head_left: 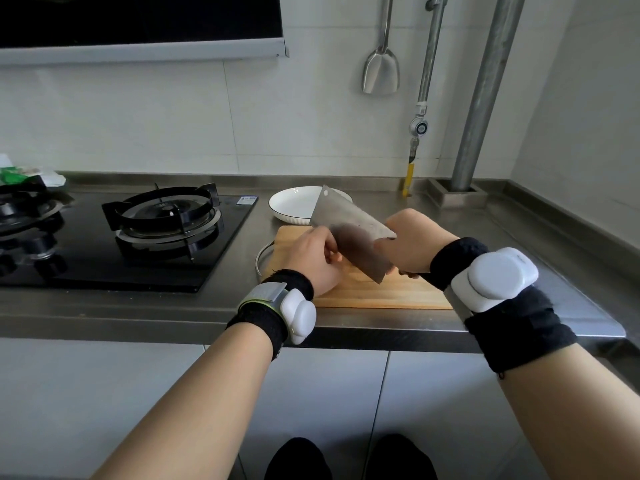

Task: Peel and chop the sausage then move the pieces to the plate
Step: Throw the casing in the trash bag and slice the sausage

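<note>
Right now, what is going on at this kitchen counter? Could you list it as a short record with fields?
Right hand: right hand grips the cleaver, blade tilted over the cutting board
Left hand: left hand, fingers curled beside the blade; what it holds is hidden
Sausage: not visible
Plate: white plate behind the board, apparently empty
Stove: gas hob on the left
Wall: metal spatula hanging

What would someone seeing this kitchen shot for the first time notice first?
The big steel cleaver in the middle, gripped by the right hand and tilted over the wooden cutting board, while the left hand curls beside the blade. Just behind the board a white plate sits on the steel counter. To the left is a black gas hob. The sausage is hidden.
</note>
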Tool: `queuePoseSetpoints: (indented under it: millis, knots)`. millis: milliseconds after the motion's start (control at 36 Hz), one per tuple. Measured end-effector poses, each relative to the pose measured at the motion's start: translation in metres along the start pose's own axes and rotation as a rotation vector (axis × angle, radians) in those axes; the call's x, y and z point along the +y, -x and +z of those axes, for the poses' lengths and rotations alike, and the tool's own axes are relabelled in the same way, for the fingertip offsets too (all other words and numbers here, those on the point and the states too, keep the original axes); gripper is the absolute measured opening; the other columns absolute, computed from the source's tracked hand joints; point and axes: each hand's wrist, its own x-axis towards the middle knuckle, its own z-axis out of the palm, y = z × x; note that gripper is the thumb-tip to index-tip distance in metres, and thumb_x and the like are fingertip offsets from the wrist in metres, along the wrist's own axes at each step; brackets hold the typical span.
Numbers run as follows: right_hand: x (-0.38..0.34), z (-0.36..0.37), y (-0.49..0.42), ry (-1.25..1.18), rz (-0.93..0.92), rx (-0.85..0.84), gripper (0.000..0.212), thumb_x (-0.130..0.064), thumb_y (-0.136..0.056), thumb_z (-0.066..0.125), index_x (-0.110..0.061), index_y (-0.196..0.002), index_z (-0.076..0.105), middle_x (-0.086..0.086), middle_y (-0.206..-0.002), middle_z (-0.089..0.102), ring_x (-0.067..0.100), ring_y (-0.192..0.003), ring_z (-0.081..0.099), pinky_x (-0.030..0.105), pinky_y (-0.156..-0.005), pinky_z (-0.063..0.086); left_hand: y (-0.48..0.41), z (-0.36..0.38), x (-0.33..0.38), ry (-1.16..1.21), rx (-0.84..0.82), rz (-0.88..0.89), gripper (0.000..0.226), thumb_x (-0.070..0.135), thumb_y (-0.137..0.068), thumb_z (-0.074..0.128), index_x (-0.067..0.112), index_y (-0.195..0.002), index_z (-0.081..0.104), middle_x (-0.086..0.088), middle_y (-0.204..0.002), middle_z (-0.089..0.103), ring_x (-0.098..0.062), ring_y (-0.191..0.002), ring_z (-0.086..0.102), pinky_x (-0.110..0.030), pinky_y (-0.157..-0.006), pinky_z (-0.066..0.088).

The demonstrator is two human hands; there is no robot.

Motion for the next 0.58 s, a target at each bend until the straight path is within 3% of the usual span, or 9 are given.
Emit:
queuePoseSetpoints:
  millis: [111, 194, 278, 417, 583]
  knots:
    - [0.011, 0.002, -0.001, -0.138, 0.056, -0.013, 0.02, -0.022, -0.099, 0.053, -0.003, -0.097, 0.058, 0.006, -0.057, 0.063, 0.02, -0.044, 0.054, 0.023, -0.039, 0.043, 0.0, 0.001, -0.002, 0.034, 0.004, 0.013, 0.016, 0.004, -0.08, 0.056, 0.013, -0.093, 0.057, 0.002, -0.093, 0.063, 0.003, -0.069, 0.053, -0.003, -0.06, 0.037]
    - [0.023, 0.007, -0.005, -0.284, 0.111, -0.033, 0.024, -0.021, -0.096, 0.054, 0.001, -0.098, 0.063, 0.012, -0.06, 0.064, 0.024, -0.049, 0.054, 0.029, -0.05, 0.045, -0.001, 0.002, -0.003, 0.05, 0.031, 0.03, 0.015, 0.001, -0.08, 0.057, 0.01, -0.092, 0.057, 0.002, -0.089, 0.067, 0.006, -0.066, 0.052, 0.001, -0.061, 0.035]
    - [0.033, 0.013, -0.01, -0.498, 0.173, -0.06, 0.025, -0.021, -0.092, 0.059, 0.0, -0.102, 0.068, 0.022, -0.076, 0.07, 0.027, -0.056, 0.053, 0.035, -0.056, 0.045, -0.003, 0.004, -0.005, 0.041, 0.045, 0.032, 0.011, 0.005, -0.082, 0.061, 0.012, -0.089, 0.057, 0.005, -0.082, 0.061, 0.005, -0.064, 0.049, -0.003, -0.06, 0.036]
    - [0.041, 0.019, -0.015, -0.769, 0.283, -0.134, 0.023, -0.018, -0.099, 0.058, 0.001, -0.112, 0.062, 0.018, -0.07, 0.069, 0.013, -0.043, 0.045, 0.022, -0.04, 0.039, -0.005, 0.007, -0.008, 0.023, 0.049, 0.038, 0.01, 0.01, -0.084, 0.063, 0.013, -0.092, 0.058, 0.007, -0.081, 0.057, 0.002, -0.065, 0.049, -0.016, -0.065, 0.041]
    - [0.046, 0.018, -0.018, -0.901, 0.352, -0.213, 0.026, -0.02, -0.101, 0.057, -0.001, -0.119, 0.057, 0.017, -0.07, 0.068, 0.012, -0.043, 0.043, 0.021, -0.038, 0.037, -0.004, 0.007, -0.008, 0.014, 0.049, 0.034, 0.013, 0.011, -0.084, 0.063, 0.016, -0.095, 0.058, 0.008, -0.084, 0.056, -0.009, -0.073, 0.051, -0.018, -0.07, 0.042]
